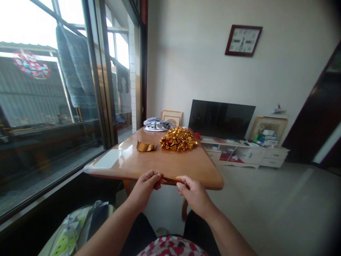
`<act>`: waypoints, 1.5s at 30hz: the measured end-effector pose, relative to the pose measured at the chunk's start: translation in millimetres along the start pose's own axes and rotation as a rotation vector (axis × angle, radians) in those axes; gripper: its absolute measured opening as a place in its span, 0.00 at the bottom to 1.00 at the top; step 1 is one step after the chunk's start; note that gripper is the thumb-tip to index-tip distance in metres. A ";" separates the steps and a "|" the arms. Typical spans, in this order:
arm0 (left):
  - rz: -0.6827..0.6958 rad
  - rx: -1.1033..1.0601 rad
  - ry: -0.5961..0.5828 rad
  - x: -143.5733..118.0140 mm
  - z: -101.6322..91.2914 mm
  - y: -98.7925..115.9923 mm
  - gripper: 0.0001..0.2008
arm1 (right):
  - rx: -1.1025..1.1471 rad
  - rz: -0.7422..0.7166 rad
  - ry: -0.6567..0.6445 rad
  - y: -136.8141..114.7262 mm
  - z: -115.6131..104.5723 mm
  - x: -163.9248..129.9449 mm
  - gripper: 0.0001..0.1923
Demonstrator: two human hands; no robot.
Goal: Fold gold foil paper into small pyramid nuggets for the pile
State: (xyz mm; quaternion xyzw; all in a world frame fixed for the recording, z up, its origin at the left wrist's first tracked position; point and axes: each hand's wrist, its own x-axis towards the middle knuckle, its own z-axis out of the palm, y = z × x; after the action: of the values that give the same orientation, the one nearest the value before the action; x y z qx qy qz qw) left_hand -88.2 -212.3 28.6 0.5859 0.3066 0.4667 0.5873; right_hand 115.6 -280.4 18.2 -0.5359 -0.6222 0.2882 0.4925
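Two hands are pinched on one gold strip [169,180] at the table's [197,167] near edge: left hand [145,186] and right hand [192,192] at opposite ends, its length stretched sideways between them.

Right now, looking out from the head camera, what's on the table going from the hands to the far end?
Left hand and right hand pinching a gold strip → loose gold strip → shiny gold pile → folded cloth.
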 end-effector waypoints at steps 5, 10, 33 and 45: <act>0.019 0.008 0.025 -2.0 4.6 -1.7 0.11 | 0.053 0.019 0.018 4.9 1.8 1.7 0.19; 0.052 0.017 0.066 -2.9 9.4 -7.0 0.09 | 0.092 0.026 0.051 4.9 4.4 1.7 0.21; 0.428 0.453 0.259 -15.8 22.0 -23.3 0.06 | 0.185 0.133 0.153 1.6 27.3 4.4 0.30; 0.461 0.483 0.304 -17.7 25.2 -29.4 0.06 | 0.305 0.272 0.156 1.9 36.8 7.5 0.23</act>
State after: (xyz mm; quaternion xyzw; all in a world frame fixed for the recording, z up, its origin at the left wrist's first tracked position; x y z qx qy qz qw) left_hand -66.4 -235.0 -0.2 0.6852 0.3517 0.5828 0.2591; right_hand 82.9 -266.5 6.0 -0.5549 -0.4533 0.4004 0.5713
